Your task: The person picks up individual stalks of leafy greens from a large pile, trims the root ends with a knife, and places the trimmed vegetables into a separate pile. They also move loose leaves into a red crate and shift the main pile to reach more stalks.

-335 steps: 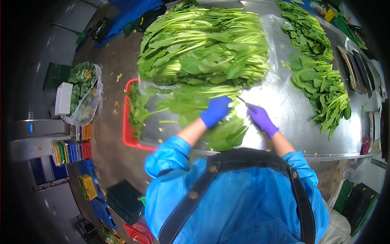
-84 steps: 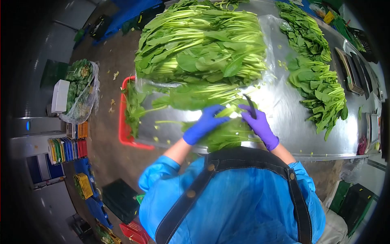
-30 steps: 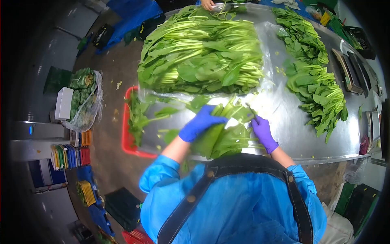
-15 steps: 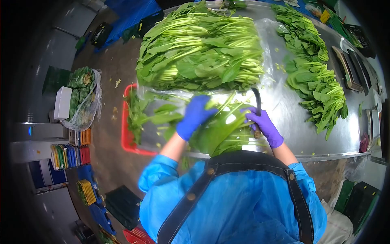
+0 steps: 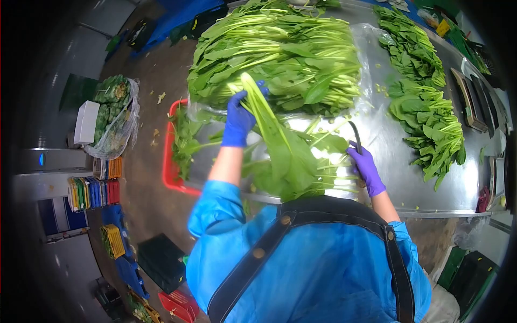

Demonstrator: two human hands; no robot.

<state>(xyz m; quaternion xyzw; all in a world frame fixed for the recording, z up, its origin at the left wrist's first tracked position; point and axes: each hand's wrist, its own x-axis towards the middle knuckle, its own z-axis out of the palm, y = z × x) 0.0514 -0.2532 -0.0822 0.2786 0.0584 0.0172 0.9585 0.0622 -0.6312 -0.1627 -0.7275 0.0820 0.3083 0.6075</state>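
My left hand (image 5: 238, 119), in a blue-purple glove, is closed round the pale stem end of a leafy green (image 5: 283, 148). Its broad leaves hang down toward my apron. In my right hand (image 5: 367, 169), gloved in purple, is a curved knife (image 5: 356, 134); its dark blade points up and away from me, and its handle is mostly hidden. Between my hands, loose leaves and cut stems (image 5: 336, 175) lie on the metal table. Just beyond my left hand rises a large pile of leafy greens (image 5: 274, 59) with pale stems.
A red crate (image 5: 171, 156) with loose leaves stands at the table's left edge. Along the right of the metal table (image 5: 377, 129) lie bunches of greens (image 5: 425, 124). Dark flat trays or boards (image 5: 468, 102) are at the far right. Bagged vegetables (image 5: 113, 116) sit at left.
My left hand has moved up and left, raising a leafy green by its stem end toward the pile. My right hand has shifted right with the curved knife.
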